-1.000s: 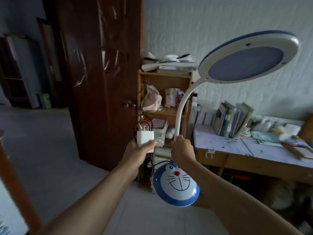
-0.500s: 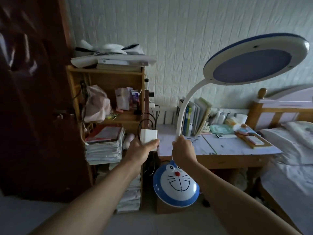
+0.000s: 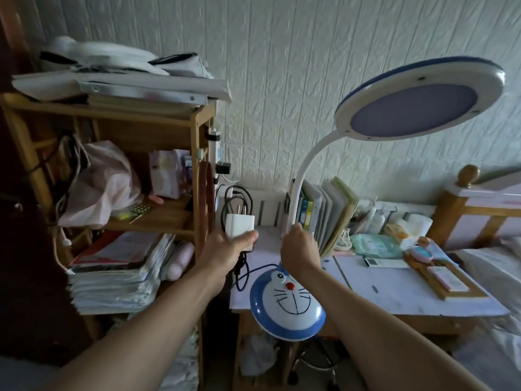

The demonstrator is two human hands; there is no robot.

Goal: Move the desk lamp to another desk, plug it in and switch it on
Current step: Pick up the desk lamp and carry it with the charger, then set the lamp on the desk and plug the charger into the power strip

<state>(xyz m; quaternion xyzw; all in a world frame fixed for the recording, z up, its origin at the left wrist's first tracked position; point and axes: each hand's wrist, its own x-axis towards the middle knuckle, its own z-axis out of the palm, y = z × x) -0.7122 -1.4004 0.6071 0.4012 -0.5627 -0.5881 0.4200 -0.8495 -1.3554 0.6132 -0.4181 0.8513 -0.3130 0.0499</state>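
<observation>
The desk lamp has a round blue-and-white cartoon-face base (image 3: 287,301), a white bendable neck (image 3: 303,176) and a round head (image 3: 417,98) that is unlit. My right hand (image 3: 300,251) grips the neck low down and holds the lamp in the air over the front left corner of the white-topped desk (image 3: 394,292). My left hand (image 3: 228,251) holds the white plug adapter (image 3: 239,225) with its prongs pointing up, the black cable (image 3: 241,270) hanging below it. A white power strip (image 3: 215,162) with a black plug hangs on the shelf's side.
A wooden shelf unit (image 3: 194,131) at the left holds a pink bag, stacked papers and clutter. Books (image 3: 324,210) stand at the desk's back, a remote, tissue pack and a tray with small items lie to the right. A bed (image 3: 485,266) with a wooden post adjoins the desk.
The view has swung right and closer: the dark wardrobe has left the view, and the shelf and desk are now near. The lamp base now hangs over the desk's corner. Both grips are unchanged.
</observation>
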